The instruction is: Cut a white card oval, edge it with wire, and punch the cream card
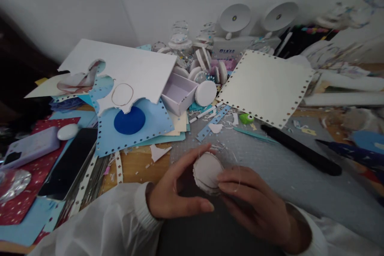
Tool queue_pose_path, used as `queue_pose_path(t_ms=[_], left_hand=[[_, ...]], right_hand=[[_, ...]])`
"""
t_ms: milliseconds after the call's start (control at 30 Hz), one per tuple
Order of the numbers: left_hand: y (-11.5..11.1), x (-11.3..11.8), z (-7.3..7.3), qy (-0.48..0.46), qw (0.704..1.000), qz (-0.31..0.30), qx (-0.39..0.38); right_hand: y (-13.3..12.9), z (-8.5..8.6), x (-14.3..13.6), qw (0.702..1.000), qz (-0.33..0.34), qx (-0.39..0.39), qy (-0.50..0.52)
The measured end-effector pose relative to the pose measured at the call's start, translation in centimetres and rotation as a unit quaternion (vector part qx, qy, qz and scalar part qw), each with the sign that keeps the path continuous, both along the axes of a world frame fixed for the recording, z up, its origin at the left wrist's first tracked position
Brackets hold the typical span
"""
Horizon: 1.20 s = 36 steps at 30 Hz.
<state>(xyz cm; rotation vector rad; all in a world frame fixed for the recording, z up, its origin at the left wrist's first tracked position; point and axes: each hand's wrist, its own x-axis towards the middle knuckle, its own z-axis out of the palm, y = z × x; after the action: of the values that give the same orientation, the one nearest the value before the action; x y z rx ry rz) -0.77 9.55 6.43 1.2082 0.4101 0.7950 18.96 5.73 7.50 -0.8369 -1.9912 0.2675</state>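
A small stack of rough-edged white discs [207, 170], foam or thick card by its look, is above the near edge of the mat. My right hand [255, 200] pinches it from the right, fingertips pressed on its face and edge. My left hand [180, 188] curves around its left side. The left index finger reaches the disc's upper edge, while the left thumb stretches out below, apart from it. A faint clear curved outline beside the right fingers may be a transparent round sheet or thread; I cannot tell which.
A grey cutting mat [288, 176] carries a black pen-like tool [303, 150], a green frog-like figure [246, 118] and paper scraps. Behind are a lilac box [180, 106], a white disc [205, 93], a cut white board [132, 68] and cream card [267, 88]. Leftward lies a phone [72, 164].
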Motion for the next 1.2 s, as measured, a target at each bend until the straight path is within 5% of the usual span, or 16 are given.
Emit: queue_pose_path(t_ms=[600,1200], left_hand=[[0.4,0.3,0.6,-0.025,0.999,0.027,-0.014],[0.2,0.0,0.2,-0.040,0.998,-0.031,-0.047]], right_hand=[[0.2,0.7,0.4,1.000,0.009,0.012,0.016],[0.3,1.1,0.2,0.998,0.001,0.036,-0.043]])
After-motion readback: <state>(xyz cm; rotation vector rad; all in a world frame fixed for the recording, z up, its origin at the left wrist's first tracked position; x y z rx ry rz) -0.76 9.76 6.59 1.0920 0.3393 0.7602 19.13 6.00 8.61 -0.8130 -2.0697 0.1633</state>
